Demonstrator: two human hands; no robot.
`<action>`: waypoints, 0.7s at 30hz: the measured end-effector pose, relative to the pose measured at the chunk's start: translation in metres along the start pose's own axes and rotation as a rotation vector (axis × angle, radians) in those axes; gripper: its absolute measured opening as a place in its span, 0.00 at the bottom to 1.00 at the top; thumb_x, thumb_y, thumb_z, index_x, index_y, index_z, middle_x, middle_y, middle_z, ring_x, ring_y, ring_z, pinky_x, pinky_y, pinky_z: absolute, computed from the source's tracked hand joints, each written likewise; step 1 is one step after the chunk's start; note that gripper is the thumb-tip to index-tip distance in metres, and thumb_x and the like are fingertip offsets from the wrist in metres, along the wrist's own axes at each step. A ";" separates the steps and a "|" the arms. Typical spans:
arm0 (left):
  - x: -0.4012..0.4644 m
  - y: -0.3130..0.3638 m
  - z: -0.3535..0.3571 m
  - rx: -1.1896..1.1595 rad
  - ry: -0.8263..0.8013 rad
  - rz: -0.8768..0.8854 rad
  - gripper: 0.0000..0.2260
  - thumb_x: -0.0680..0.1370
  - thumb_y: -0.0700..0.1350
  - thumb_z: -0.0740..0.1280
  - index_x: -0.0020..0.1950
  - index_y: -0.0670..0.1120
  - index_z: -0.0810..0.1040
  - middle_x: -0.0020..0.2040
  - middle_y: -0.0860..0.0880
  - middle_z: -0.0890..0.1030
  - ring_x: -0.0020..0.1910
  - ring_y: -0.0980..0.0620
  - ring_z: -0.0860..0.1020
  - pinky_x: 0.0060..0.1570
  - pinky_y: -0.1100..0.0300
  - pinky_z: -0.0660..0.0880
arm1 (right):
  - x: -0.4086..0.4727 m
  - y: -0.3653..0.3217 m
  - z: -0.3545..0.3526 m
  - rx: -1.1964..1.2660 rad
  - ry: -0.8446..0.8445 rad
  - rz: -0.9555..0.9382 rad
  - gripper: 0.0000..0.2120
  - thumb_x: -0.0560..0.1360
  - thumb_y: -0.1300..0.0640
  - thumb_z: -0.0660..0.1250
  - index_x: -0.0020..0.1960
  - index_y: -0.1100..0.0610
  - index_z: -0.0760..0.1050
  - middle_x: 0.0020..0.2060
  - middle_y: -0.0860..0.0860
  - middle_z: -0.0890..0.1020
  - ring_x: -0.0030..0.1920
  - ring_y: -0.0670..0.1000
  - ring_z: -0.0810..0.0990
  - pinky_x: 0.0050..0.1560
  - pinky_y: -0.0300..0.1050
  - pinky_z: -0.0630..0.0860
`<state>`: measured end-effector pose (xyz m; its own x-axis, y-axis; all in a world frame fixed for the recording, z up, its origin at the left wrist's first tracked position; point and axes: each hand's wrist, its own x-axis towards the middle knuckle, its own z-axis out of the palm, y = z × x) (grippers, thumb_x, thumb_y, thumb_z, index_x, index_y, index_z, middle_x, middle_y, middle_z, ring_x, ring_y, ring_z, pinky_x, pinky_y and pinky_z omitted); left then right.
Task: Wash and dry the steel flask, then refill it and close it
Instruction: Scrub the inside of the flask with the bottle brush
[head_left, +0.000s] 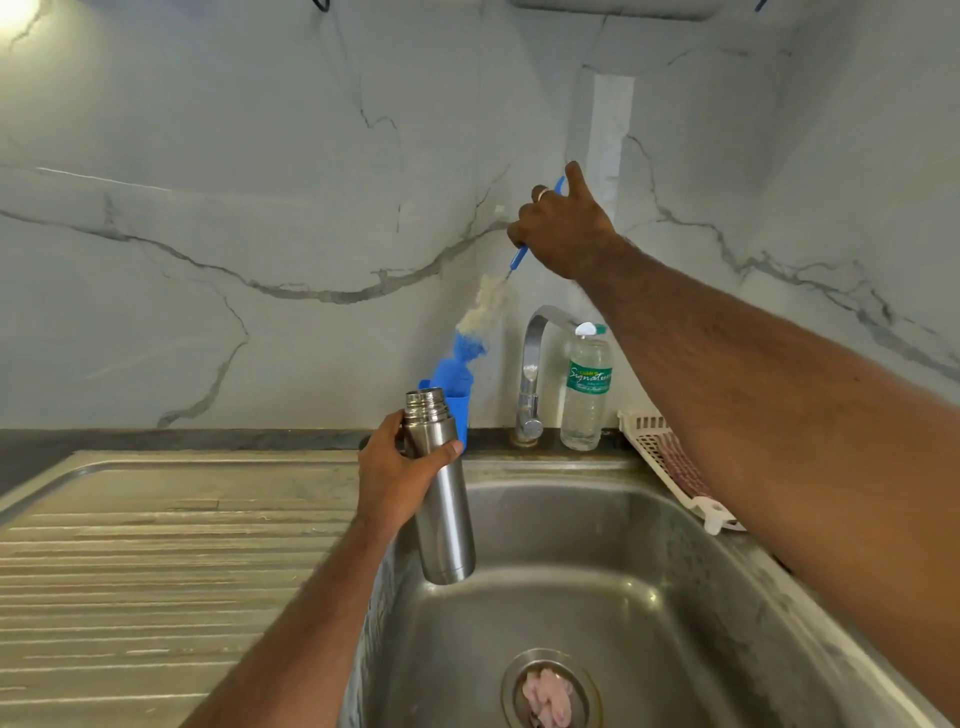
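Flask (441, 493), lidless and upright, hangs over the sink (649, 571) at frame centre, the left hand (397, 478) wrapped around its upper body. Higher, right of centre, the raised right hand (561, 228) grips a bottle brush (485, 306), bristles pointing down-left.

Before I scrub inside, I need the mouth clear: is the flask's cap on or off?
Off. The steel flask, held upright by the left hand, shows a bare threaded neck with no cap.

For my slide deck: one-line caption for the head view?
Left hand holds open steel flask over sink; right hand lifts bottle brush.
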<state>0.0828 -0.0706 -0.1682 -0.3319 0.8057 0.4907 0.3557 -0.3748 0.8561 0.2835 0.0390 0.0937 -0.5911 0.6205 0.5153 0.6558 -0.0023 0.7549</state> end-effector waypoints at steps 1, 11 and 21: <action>-0.001 0.000 0.001 -0.003 -0.002 0.003 0.24 0.68 0.47 0.82 0.61 0.53 0.77 0.50 0.60 0.81 0.48 0.61 0.80 0.42 0.66 0.73 | -0.005 0.005 -0.001 0.018 0.000 0.017 0.10 0.79 0.58 0.70 0.60 0.49 0.79 0.54 0.51 0.82 0.64 0.56 0.76 0.73 0.71 0.57; -0.017 0.017 0.003 0.003 -0.042 0.053 0.26 0.68 0.46 0.83 0.61 0.56 0.76 0.51 0.60 0.81 0.50 0.61 0.79 0.47 0.63 0.74 | -0.105 0.046 -0.024 0.303 0.057 0.335 0.14 0.79 0.64 0.65 0.60 0.50 0.79 0.53 0.51 0.82 0.62 0.57 0.76 0.72 0.63 0.57; -0.066 0.037 0.016 0.117 -0.199 0.179 0.33 0.66 0.45 0.83 0.68 0.52 0.75 0.59 0.55 0.79 0.56 0.62 0.77 0.56 0.64 0.75 | -0.270 -0.022 -0.026 0.686 0.188 0.635 0.11 0.82 0.58 0.62 0.57 0.48 0.81 0.48 0.46 0.84 0.50 0.53 0.79 0.53 0.51 0.60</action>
<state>0.1317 -0.1305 -0.1711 -0.0813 0.8099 0.5809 0.4954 -0.4729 0.7287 0.4166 -0.1485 -0.0519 -0.0567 0.5251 0.8491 0.9774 0.2026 -0.0600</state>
